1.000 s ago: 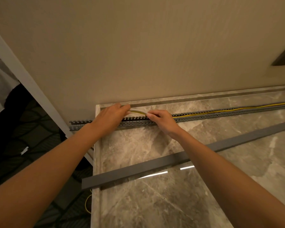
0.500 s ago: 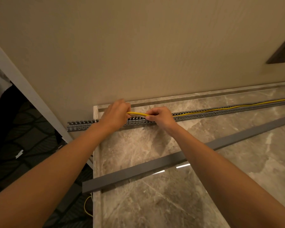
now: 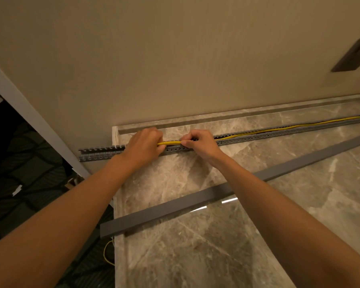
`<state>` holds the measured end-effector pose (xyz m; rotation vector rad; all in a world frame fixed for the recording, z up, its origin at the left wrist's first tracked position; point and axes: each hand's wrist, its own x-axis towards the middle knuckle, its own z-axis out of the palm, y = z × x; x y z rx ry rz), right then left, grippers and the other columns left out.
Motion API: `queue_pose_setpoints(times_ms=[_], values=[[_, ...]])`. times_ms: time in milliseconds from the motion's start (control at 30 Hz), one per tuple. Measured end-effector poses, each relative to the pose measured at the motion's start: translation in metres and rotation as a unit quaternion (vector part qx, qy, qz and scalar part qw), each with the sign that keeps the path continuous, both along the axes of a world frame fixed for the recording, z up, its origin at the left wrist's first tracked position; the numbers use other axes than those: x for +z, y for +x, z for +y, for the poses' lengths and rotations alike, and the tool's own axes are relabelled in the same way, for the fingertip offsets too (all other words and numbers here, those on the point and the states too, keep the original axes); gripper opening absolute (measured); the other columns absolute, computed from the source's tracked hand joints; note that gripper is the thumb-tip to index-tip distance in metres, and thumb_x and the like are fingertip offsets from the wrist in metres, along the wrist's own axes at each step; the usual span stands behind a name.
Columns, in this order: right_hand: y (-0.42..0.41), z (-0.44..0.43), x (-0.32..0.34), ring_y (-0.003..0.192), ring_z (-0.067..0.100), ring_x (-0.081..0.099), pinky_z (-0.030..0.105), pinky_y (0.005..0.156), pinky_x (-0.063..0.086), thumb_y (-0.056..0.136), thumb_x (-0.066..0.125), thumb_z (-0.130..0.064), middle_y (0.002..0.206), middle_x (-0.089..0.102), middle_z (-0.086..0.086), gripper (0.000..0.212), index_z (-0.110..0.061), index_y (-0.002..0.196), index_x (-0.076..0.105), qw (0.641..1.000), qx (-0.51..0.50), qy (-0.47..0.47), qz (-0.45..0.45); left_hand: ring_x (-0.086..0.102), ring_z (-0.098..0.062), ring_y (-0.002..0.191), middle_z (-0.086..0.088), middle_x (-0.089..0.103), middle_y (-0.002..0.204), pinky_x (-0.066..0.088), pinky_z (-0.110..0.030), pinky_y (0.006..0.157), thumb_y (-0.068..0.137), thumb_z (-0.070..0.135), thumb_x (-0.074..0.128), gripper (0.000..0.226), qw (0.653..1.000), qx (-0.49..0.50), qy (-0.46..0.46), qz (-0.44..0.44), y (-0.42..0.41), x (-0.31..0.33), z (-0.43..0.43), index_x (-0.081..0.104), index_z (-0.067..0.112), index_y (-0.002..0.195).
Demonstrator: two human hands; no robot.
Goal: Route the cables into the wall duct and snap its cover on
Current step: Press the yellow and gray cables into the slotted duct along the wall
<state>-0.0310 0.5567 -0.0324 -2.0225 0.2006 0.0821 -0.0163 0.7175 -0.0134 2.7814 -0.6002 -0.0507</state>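
Here the left hand (image 3: 142, 145) and right hand (image 3: 200, 143) both pinch the yellow cable (image 3: 169, 143), stretched lengthwise just above the slotted duct (image 3: 258, 136) on the desk (image 3: 195, 246); the cover (image 3: 175, 210) lies nearer, loose.

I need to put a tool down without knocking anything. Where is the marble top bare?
Bare marble lies between the slotted duct and the loose grey cover, right of the right hand, and also on the near side of the cover. It is crowded at the duct's left part, where both hands, the left hand included, grip the yellow cable.
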Motion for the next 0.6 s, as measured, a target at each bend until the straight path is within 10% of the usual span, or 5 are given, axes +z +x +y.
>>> queue_pose_setpoints(times_ms=[267,600], values=[[0.017,0.014,0.001,0.094,0.032,0.061,0.038,0.082,0.049,0.086,0.056,-0.007,0.079,0.062,0.013,0.033,-0.014,0.056,0.045,0.992,-0.045,-0.114,0.041,0.054,-0.024,0.073,0.001,0.051,0.062,0.035,-0.029,0.06,0.078,0.02,0.072,0.041,0.976,0.143,-0.126,0.107,0.008,-0.003,-0.012,0.042,0.019,0.05],[0.018,0.015,0.005,0.08,0.029,0.052,0.034,0.067,0.038,0.081,0.05,-0.002,0.064,0.052,0.007,0.037,-0.015,0.051,0.033,0.987,-0.022,-0.148,0.059,0.052,-0.019,0.074,-0.008,0.057,0.081,0.039,-0.024,0.061,0.078,-0.005,0.066,0.003,0.955,0.167,-0.209,0.125,0.005,-0.003,-0.012,0.069,-0.006,0.08]])
